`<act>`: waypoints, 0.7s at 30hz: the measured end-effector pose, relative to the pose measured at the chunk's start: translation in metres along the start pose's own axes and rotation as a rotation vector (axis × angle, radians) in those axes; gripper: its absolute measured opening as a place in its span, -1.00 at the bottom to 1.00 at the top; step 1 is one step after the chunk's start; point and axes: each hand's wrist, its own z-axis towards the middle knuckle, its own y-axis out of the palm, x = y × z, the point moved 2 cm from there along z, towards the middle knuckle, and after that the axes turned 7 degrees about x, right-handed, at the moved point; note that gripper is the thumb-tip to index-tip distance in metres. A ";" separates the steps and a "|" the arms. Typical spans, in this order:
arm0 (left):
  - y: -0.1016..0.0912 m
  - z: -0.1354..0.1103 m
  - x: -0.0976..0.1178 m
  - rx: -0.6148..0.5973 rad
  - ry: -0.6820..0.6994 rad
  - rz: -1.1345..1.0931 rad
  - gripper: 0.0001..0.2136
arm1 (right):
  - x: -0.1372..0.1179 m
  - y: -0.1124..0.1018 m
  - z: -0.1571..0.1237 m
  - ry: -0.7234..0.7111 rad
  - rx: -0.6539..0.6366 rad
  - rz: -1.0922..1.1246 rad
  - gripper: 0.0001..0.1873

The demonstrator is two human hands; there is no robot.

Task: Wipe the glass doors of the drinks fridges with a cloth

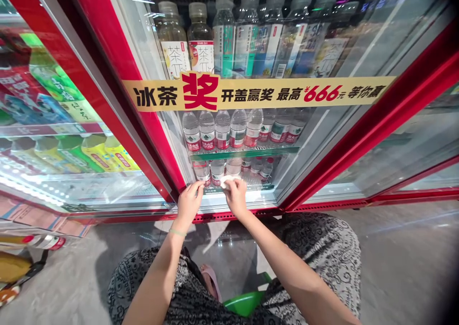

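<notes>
My right hand is closed round a crumpled white tissue, held against the lower part of a glass fridge door. To its left, my left hand is at the same glass, its fingers drawn together; whatever lies between them, if anything, is hidden. Behind both hands, inside the fridge, small water bottles with red labels stand on the lowest shelf. A yellow banner with large Chinese characters runs across the door above my hands.
Red frames border the door on both sides. At left stands another lit fridge with drinks. Pink boxes and a bottle lie on the floor at left. A green stool shows between my knees.
</notes>
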 end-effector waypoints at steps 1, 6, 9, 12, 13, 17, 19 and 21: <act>-0.004 0.000 0.000 0.019 -0.013 0.001 -0.78 | 0.000 -0.001 0.011 0.027 0.068 -0.005 -0.68; -0.014 0.004 -0.001 0.091 -0.069 0.003 -0.79 | -0.001 0.005 0.039 0.046 0.261 -0.119 -0.67; -0.016 0.006 0.001 0.147 -0.099 -0.010 -0.80 | -0.007 0.020 0.011 -0.271 -0.102 -0.145 -0.70; -0.021 0.007 0.002 0.220 -0.111 -0.018 -0.80 | -0.020 0.028 -0.013 -0.474 -0.249 -0.142 -0.68; -0.023 0.007 0.002 0.247 -0.114 -0.020 -0.81 | -0.027 0.030 -0.011 -0.483 -0.240 -0.171 -0.66; -0.034 0.007 -0.002 0.373 -0.152 -0.027 -0.80 | -0.061 0.039 0.037 -0.350 -0.102 -0.228 -0.68; -0.041 0.008 -0.006 0.431 -0.186 -0.052 -0.80 | -0.072 0.044 0.058 -0.319 -0.040 -0.208 -0.69; -0.047 0.010 -0.009 0.481 -0.217 -0.085 -0.79 | -0.073 0.049 0.059 -0.393 -0.031 -0.204 -0.66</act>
